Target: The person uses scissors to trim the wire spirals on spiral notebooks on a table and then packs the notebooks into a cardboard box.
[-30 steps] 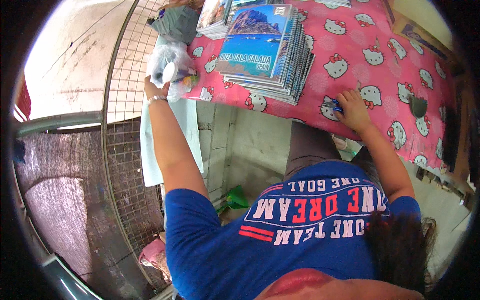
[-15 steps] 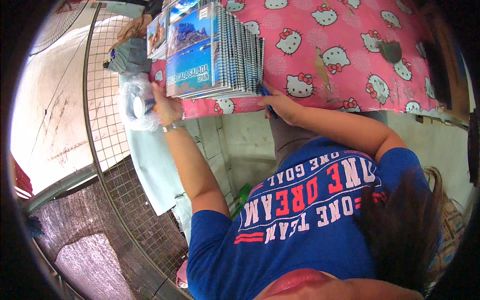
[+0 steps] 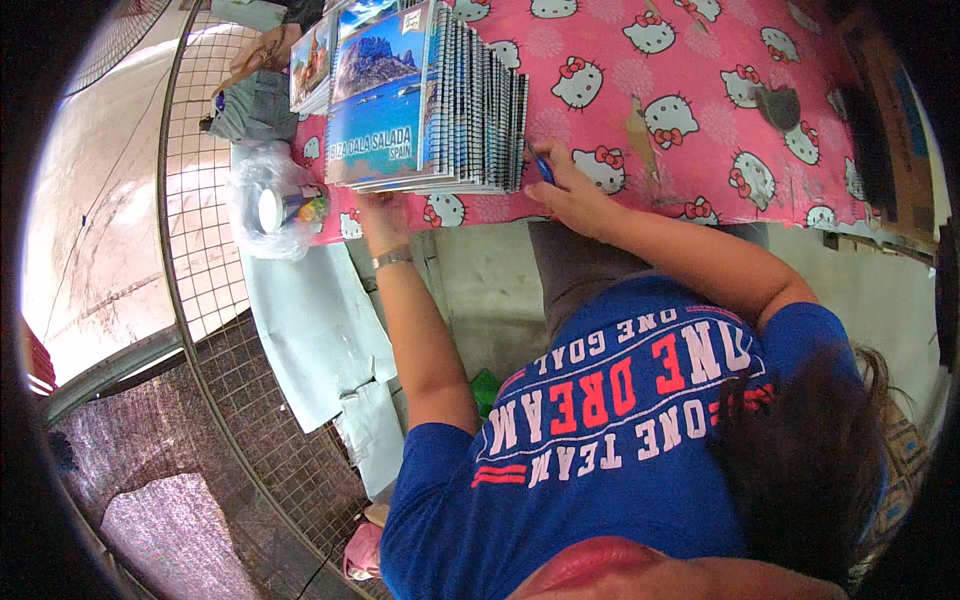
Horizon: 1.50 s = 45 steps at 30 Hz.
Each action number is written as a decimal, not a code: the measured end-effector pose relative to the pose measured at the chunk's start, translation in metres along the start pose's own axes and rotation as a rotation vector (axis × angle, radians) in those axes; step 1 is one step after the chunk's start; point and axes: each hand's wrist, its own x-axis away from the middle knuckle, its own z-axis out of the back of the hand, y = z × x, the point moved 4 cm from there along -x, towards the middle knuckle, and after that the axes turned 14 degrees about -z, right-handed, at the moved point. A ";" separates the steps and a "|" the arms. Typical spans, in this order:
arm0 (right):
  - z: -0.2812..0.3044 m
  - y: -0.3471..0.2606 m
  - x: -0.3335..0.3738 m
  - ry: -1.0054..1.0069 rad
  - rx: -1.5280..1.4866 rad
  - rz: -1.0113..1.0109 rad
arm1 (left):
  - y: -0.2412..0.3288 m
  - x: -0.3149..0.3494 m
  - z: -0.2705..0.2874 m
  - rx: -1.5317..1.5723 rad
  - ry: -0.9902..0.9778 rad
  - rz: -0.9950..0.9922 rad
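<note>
A tall stack of spiral notebooks (image 3: pixel 378 110) stands on the pink table, its wire bindings along the right side. The top cover shows a rocky island and blue sea. My left hand (image 3: pixel 384 222) is at the stack's near edge, smeared by motion, its fingers partly hidden under the notebooks. To the right of the bindings, my right hand (image 3: pixel 578 198) is closed around a small blue-handled tool (image 3: pixel 543 168). Its tip points toward the stack's lower right corner; its exact kind is hard to make out.
A clear plastic bag (image 3: pixel 268 212) with a white round item lies at the table's left edge. More notebooks (image 3: pixel 310 65) stand behind the stack on the left. The table's cover (image 3: pixel 700 160) is pink with cartoon cats. A wire mesh screen (image 3: pixel 205 200) runs along the left.
My left hand has moved right, from beside the plastic bag to the stack's near edge. My right hand, with the blue-handled tool, has shifted slightly right, away from the bindings.
</note>
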 end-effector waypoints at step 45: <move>0.028 -0.103 -0.020 -0.424 0.396 0.135 | 0.103 0.036 -0.213 -1.210 -0.907 -0.732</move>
